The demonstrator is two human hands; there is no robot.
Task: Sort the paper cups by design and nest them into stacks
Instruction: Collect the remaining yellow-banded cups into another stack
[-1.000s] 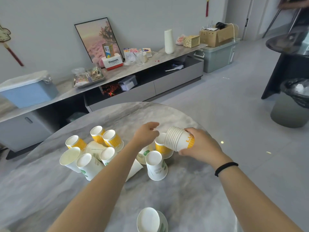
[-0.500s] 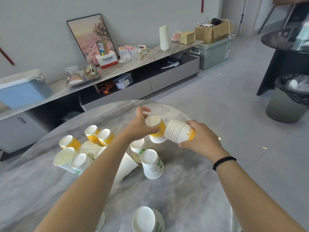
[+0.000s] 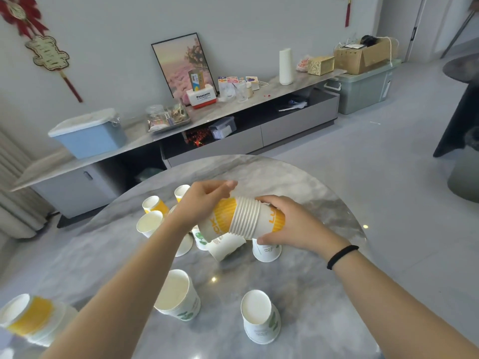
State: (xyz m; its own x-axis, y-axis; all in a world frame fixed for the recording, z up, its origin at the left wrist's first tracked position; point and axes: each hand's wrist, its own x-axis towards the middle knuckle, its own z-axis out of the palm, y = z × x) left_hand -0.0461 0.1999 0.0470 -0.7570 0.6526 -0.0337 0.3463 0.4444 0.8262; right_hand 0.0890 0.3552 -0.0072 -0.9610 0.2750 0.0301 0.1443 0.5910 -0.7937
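Right hand (image 3: 293, 224) wraps the yellow cup stack (image 3: 255, 220), held sideways above the table (image 3: 298, 294), rims pointing toward the left hand. Left hand (image 3: 202, 203) grips a single yellow cup (image 3: 220, 221), its base end partly inside the stack's open end (how deep, can't tell). Just under both hands: green-print cups, one lying tipped (image 3: 225, 246), one upside down (image 3: 267, 251) below the right palm. Left of the left hand, a cluster of yellow cups (image 3: 154, 206) and a white one (image 3: 150, 224), all bottoms up. Nearer the person, between the forearms, two inverted green-print cups (image 3: 178, 297) (image 3: 260, 316). Far left of the left forearm, another yellow stack (image 3: 28, 317), blurred.
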